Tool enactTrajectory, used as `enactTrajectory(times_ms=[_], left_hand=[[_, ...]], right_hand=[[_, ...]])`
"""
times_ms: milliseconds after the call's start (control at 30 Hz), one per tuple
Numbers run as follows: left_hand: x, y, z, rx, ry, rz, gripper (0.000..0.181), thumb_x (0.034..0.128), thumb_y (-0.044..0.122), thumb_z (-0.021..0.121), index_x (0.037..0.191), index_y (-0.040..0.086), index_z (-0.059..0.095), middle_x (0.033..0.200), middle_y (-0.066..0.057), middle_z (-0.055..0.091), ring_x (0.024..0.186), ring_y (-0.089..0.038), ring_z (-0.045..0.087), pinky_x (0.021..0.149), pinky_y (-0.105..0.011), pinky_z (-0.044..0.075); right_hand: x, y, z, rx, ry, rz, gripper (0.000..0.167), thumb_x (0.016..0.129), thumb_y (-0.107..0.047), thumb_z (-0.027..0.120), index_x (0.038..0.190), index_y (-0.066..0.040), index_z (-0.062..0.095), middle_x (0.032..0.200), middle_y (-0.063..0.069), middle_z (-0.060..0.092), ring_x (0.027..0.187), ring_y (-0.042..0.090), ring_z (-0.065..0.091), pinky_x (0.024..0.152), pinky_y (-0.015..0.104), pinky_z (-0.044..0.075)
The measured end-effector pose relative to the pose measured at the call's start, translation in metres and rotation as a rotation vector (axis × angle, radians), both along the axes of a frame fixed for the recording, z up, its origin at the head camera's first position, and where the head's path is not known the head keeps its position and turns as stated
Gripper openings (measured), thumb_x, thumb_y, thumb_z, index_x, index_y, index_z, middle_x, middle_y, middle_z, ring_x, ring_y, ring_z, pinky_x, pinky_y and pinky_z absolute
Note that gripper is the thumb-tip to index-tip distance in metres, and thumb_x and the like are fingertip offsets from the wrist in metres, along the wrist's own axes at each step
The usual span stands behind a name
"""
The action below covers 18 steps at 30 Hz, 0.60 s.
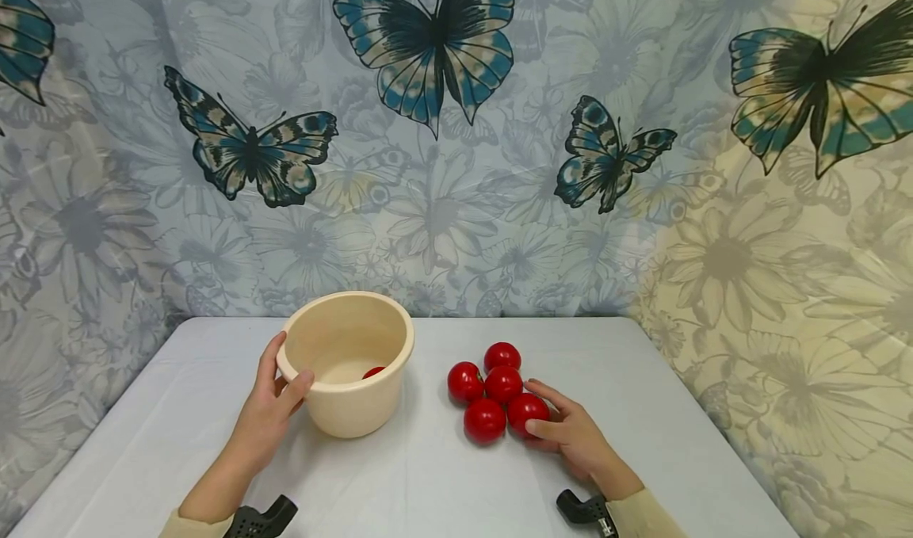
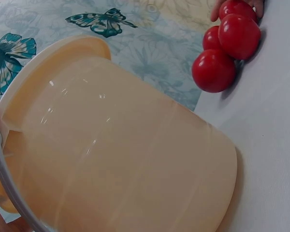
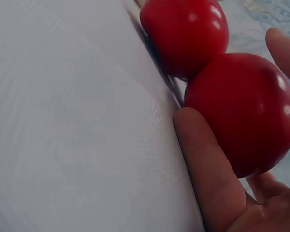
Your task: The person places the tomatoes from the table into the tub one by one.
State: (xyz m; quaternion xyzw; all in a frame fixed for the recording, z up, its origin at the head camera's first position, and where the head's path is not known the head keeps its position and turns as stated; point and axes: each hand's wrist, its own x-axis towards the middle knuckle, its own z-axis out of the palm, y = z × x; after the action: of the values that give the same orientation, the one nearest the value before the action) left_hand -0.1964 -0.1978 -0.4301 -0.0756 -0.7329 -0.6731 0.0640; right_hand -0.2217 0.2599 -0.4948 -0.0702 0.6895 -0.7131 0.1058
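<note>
My left hand (image 1: pixel 260 419) grips the left rim of a cream plastic bucket (image 1: pixel 357 411), which stands upright on the table in the head view. Part of a red tomato (image 1: pixel 374 372) shows inside it; the rest is hidden by the near wall. To the right, several shiny red tomatoes (image 1: pixel 484 421) sit in a cluster. My right hand (image 1: pixel 578 439) holds the nearest right-hand tomato (image 3: pixel 241 116), its thumb and fingers around it. In the right wrist view one fingertip (image 3: pixel 282 46) stands apart from that tomato. The left wrist view shows mostly the bucket's side (image 2: pixel 121 135).
A white-covered table (image 1: pixel 428 482) lies under everything. Behind it hangs a pale floral cloth (image 1: pixel 442 229) with dark blue butterflies. Black wrist mounts (image 1: pixel 264 518) sit on both forearms. A grey curved band (image 2: pixel 9 179) crosses the left wrist view beside the bucket.
</note>
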Motion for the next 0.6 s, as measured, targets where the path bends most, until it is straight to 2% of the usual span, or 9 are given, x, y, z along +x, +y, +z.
enactTrajectory(times_ms=[267, 433, 600], left_hand=[[0.0003, 0.0001, 0.0000, -0.006, 0.004, 0.010, 0.076, 0.1060, 0.019, 0.051, 0.161, 0.024, -0.001, 0.162, -0.014, 0.006, 0.136, -0.036, 0.030, 0.088, -0.010, 0.041], [0.0006, 0.0006, -0.0011, -0.006, 0.002, 0.010, 0.076, 0.1059, 0.021, 0.051, 0.161, 0.025, -0.001, 0.163, -0.013, 0.005, 0.135, -0.032, 0.032, 0.089, -0.011, 0.041], [-0.0001, 0.0010, -0.0019, -0.004, 0.009, 0.014, 0.076, 0.1059, 0.020, 0.051, 0.161, 0.026, -0.001, 0.163, -0.012, 0.006, 0.137, -0.036, 0.030, 0.089, -0.010, 0.041]], right_hand=[[-0.0003, -0.0060, -0.0026, 0.024, -0.002, -0.050, 0.062, 0.087, -0.004, 0.076, 0.144, -0.002, 0.051, 0.145, 0.023, 0.037, 0.119, 0.036, 0.052, 0.083, 0.052, 0.055], [-0.0001, -0.0039, -0.0041, 0.003, -0.018, -0.065, 0.061, 0.088, -0.001, 0.074, 0.143, -0.002, 0.050, 0.145, 0.023, 0.037, 0.119, 0.037, 0.050, 0.082, 0.053, 0.055], [-0.0001, -0.0013, -0.0032, -0.025, -0.017, -0.043, 0.062, 0.088, 0.000, 0.074, 0.144, 0.000, 0.048, 0.145, 0.025, 0.035, 0.119, 0.036, 0.051, 0.084, 0.054, 0.054]])
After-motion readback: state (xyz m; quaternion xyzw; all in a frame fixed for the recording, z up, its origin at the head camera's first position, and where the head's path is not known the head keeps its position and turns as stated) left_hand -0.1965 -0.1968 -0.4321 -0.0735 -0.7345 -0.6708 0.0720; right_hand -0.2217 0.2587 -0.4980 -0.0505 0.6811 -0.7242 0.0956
